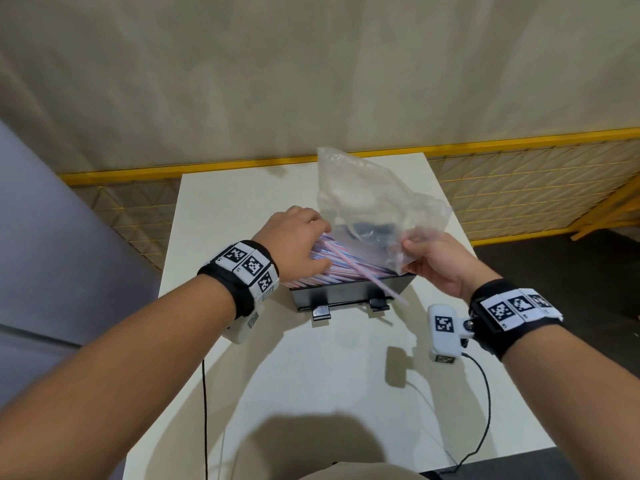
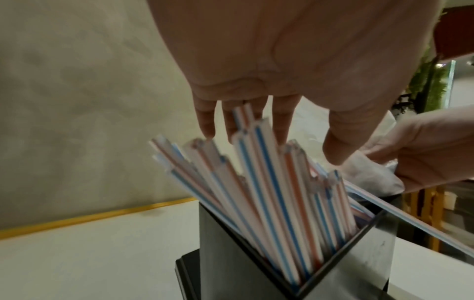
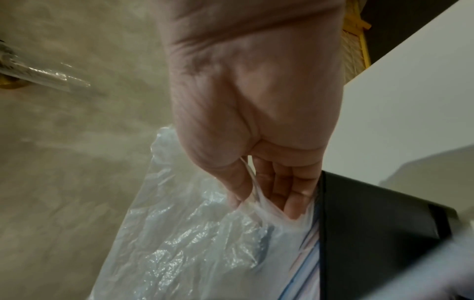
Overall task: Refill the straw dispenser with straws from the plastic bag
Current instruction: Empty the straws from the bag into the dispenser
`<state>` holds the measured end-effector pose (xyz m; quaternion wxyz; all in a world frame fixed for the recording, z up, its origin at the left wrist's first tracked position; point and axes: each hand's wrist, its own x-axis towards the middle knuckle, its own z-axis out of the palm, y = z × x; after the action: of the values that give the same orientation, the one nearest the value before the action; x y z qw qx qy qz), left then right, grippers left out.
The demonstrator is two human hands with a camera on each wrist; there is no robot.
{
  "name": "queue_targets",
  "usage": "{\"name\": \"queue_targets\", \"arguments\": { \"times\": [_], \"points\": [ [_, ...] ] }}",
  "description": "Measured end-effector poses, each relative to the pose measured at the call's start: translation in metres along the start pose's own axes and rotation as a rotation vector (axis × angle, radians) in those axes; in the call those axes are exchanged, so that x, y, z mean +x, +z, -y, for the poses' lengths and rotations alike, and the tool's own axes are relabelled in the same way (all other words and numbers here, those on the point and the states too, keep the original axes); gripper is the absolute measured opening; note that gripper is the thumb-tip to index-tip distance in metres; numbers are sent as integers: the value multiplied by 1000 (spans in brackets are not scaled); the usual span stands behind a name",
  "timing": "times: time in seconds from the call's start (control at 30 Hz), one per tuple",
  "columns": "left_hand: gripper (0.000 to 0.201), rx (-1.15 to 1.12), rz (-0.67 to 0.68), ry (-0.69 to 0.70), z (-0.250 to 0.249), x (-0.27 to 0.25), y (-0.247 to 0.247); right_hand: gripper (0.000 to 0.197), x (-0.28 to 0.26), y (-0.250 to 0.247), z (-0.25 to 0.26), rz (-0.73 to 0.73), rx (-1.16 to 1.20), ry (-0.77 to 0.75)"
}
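We see a smooth white rectangular tabletop set against a pale mottled wall, with a yellow-framed wire mesh barrier running behind and to both sides of it. On the tabletop stands the straw dispenser, a black, hard-walled rectangular box, open at the top, with two small black feet at its near edge. A clear, thin, crinkled plastic bag rises above the dispenser's far right portion and hides part of the opening; in the head view it appears largely emptied. The straws are slender white tubes with blue and red stripes; they lie packed in the dispenser, with their ends fanned unevenly above its left rim, and in the left wrist view they stand in the way of the box interior. One single straw lies diagonally across the pile and projects past the near right edge of the box. Our left hand is held flat with straight, spread fingers, the fingertips touching the straw ends and gripping nothing. Our right hand pinches the lower edge of the plastic bag between thumb and curled fingers, just above the dispenser's right end. Black wrist bands with square black-and-white markers sit on both wrists, and thin black cables trail across the near tabletop.
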<state>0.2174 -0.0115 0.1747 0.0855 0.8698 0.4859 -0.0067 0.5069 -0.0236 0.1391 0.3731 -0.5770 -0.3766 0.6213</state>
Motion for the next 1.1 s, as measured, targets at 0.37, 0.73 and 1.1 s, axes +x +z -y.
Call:
{"name": "queue_targets", "arguments": {
  "times": [0.37, 0.73, 1.1],
  "points": [
    [20, 406, -128, 432, -67, 2, 39, 20, 2, 2, -9, 10, 28, -14],
    [98, -123, -674, 21, -77, -4, -16, 38, -19, -11, 31, 53, -80, -198],
    [51, -400, -545, 21, -82, -36, -59, 44, -81, 21, 65, 456, -320, -594]
  ]
}}
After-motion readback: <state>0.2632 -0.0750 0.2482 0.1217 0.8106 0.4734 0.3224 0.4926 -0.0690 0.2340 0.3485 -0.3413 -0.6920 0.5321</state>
